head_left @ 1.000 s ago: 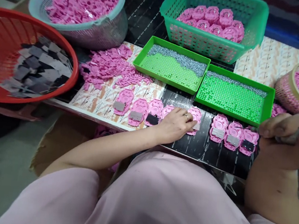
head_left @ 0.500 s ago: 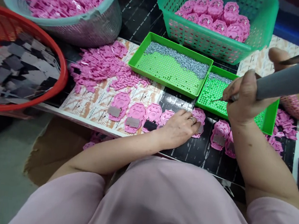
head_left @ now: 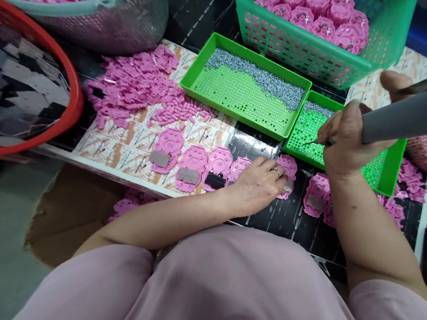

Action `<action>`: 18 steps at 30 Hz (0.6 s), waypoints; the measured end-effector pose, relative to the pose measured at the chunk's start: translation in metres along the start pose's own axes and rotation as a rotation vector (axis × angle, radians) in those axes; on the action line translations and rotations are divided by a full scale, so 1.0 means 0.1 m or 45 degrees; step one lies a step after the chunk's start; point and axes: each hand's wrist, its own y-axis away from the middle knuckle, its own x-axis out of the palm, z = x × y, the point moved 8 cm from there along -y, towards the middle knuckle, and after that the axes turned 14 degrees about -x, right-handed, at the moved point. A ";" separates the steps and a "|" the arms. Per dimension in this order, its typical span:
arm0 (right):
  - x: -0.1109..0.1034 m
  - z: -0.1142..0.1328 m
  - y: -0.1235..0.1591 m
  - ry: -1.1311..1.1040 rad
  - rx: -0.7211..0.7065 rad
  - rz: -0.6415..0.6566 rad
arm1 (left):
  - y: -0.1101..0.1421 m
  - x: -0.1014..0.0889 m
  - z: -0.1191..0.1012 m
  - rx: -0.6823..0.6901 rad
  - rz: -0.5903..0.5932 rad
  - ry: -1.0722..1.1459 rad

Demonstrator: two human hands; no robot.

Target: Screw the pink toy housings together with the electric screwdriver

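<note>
While the left hand (head_left: 258, 185) presses flat on a pink shell (head_left: 288, 169), the right hand (head_left: 347, 143) grips a screwdriver (head_left: 404, 116), tip over the tray (head_left: 387, 173) beside that shell, seemingly collecting a screw.

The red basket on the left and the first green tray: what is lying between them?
In the head view, a loose heap of small pink plastic parts lies on the patterned mat between the red basket and the green tray.

Our left hand (head_left: 259, 182) lies palm down, fingers spread and extended, forearm angled across the torso. Our right hand (head_left: 347, 141), raised right of it, is clenched in a fist.
</note>
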 end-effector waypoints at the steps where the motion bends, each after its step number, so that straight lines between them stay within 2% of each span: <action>1: -0.05 0.08 -0.02 -0.026 -0.064 -0.097 | 0.00 0.01 0.01 -0.003 0.018 0.006; 3: -0.13 0.23 -0.05 -0.157 -0.174 -0.260 | 0.00 0.04 0.02 -0.006 0.046 0.017; 4: -0.15 0.30 -0.07 -0.234 -0.198 -0.270 | 0.00 0.04 0.02 -0.006 0.052 0.022; 7: -0.15 0.49 -0.08 -0.335 -0.154 -0.102 | 0.01 0.04 0.02 -0.005 0.046 0.026; 10: -0.22 0.64 0.02 -0.296 -0.057 0.047 | 0.02 0.03 0.01 -0.001 0.034 0.021; 14: -0.28 0.69 0.23 -0.286 0.113 0.131 | 0.04 0.00 0.00 0.013 0.009 0.022; 18: -0.27 0.64 0.38 -0.304 0.231 0.115 | 0.04 -0.03 -0.02 0.030 -0.008 0.019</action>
